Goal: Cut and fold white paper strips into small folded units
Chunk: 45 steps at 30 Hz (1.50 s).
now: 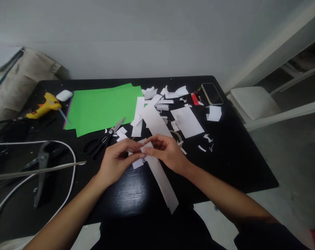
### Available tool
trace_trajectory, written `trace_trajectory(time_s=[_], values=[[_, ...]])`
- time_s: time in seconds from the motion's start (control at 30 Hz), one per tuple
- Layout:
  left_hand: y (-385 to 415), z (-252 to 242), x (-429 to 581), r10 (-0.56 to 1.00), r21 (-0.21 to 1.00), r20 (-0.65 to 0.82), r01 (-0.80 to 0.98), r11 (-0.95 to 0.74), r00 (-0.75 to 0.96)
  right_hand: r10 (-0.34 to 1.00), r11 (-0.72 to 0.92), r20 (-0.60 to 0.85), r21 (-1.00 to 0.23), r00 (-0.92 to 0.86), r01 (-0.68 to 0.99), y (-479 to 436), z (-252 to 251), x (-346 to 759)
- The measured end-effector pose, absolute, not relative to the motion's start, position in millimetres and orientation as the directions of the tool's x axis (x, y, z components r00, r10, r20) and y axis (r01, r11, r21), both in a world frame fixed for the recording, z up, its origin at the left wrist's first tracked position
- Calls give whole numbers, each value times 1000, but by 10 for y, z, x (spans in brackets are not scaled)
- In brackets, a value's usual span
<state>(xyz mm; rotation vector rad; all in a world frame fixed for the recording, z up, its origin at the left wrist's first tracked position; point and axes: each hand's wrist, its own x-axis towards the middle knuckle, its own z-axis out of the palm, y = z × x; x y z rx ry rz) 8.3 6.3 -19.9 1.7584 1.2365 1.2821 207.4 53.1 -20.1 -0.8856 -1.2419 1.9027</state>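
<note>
Both hands meet near the table's middle at the upper end of a long white paper strip (161,182). The strip slants down toward the front edge of the table. My right hand (168,151) pinches this end between thumb and fingers. From the other side, my left hand (117,160) closes its thumb and fingertips on the same end; the exact contact is partly hidden. Small white paper pieces (138,164) show beneath the fingers. Black-handled scissors (105,139) lie half spread just beyond my left hand. Another wide white strip (156,121) lies beyond my right hand.
Green sheets (102,107) cover the back left, near a yellow glue gun (46,106) and a white case (64,95). Paper scraps (175,93), a red object (194,99) and a phone (211,93) lie back right. Pliers (42,163) and a white cable (72,173) are at left.
</note>
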Motion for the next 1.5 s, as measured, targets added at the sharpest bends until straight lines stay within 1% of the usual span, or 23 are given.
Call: trace_trajectory(time_s=[0.23,0.63,0.97,1.23,1.5], values=[[90,-164,48,896,821,411,360,-444,167,832,-312,-185,-936,-523,-164,540,-221,2081],[83,-149,61,927,850,351,370,-374,129,834,-311,-192,-938,-518,-153,535,-250,2075],[87,-149,56,912,837,382,361,-410,149,834,-316,-193,-935,-517,-160,526,-235,2071],[84,-141,57,916,843,370,359,-401,153,833,-326,-203,-932,-515,-160,532,-244,2071],[92,-134,59,942,871,311,359,-336,129,835,-324,-200,-932,-513,-164,528,-238,2075]])
